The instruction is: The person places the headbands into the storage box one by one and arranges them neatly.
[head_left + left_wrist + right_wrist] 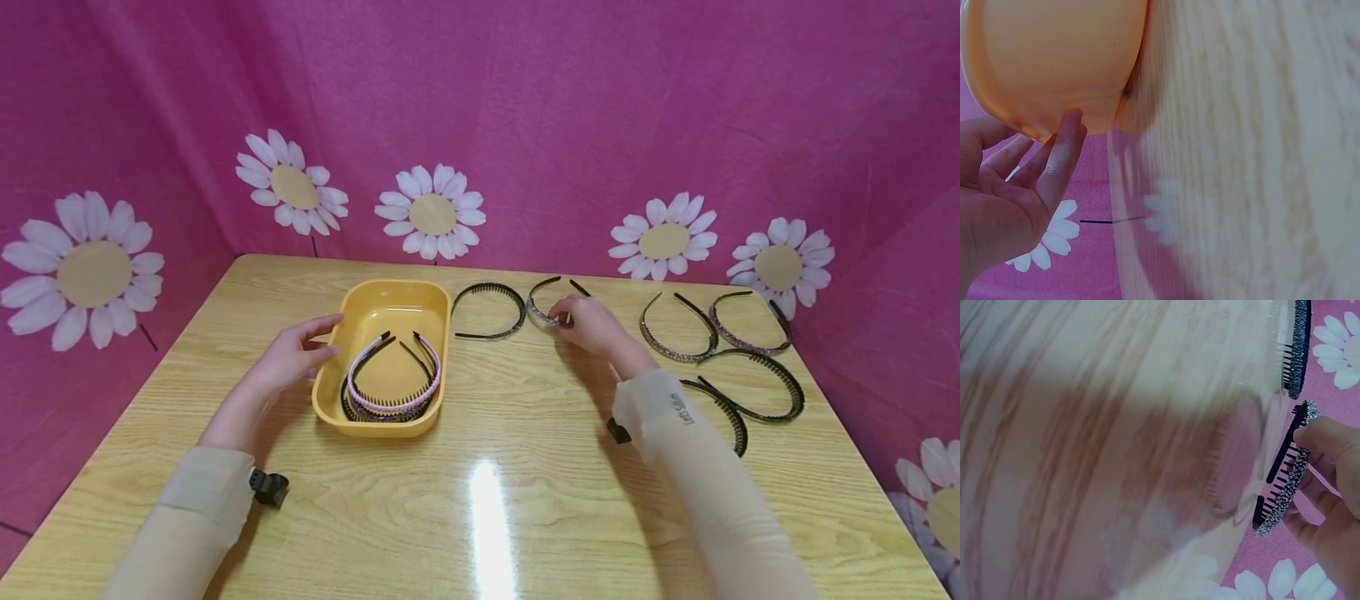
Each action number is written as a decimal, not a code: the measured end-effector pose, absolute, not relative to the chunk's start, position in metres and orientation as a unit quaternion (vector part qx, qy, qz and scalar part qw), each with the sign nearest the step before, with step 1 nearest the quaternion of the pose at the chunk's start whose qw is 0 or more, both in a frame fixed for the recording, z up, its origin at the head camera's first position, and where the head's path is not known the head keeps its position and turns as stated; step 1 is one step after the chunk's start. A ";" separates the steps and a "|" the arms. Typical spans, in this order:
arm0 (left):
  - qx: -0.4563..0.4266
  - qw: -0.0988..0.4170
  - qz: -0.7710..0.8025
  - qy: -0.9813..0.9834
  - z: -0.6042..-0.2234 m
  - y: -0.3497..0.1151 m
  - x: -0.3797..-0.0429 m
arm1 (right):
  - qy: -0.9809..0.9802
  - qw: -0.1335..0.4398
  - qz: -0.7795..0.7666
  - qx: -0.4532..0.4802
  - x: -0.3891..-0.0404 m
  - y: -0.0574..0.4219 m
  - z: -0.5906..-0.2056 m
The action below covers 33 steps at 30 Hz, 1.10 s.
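Observation:
My right hand (588, 323) pinches a dark toothed headband with silvery stones (1291, 487) between thumb and fingers, near the table's far edge. In the right wrist view the thumb lies on its dark inner side. My left hand (288, 357) is at the left side of a yellow tray (321, 400), its fingers extended and touching the outer wall, as the left wrist view shows. Inside the tray lie a pink headband (397, 407) and several dark ones stacked beneath it. Another dark headband (521, 310) with teeth lies between the tray and my right hand.
On the right of the wooden table (420, 517) lie several more headbands, among them a stone-studded one (671, 354), a purplish one (738, 342) and a black toothed one (795, 392). A pink cloth (525, 125) with daisies hangs behind the table and along its sides.

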<state>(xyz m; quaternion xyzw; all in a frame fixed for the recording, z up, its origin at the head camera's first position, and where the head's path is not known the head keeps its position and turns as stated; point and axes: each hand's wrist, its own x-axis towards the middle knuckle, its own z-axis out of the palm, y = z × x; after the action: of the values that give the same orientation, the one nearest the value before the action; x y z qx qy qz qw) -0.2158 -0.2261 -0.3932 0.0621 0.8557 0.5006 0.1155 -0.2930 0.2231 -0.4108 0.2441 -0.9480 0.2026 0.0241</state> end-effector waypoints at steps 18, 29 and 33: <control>0.055 0.120 0.506 0.853 -0.393 -0.226 -0.216 | -0.952 0.052 0.203 0.223 -0.283 0.227 -0.388; 0.060 0.118 0.508 0.851 -0.394 -0.226 -0.216 | -0.947 0.088 0.217 0.219 -0.277 0.228 -0.376; 0.065 0.113 0.505 0.853 -0.394 -0.227 -0.216 | -0.939 0.106 0.235 0.230 -0.274 0.228 -0.372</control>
<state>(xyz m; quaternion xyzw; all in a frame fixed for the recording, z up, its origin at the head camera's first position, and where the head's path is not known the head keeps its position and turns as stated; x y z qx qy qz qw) -0.2162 -0.2266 -0.3943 0.0653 0.8534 0.5047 0.1127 -0.2744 0.2282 -0.3724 0.2295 -0.9387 0.2346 0.1057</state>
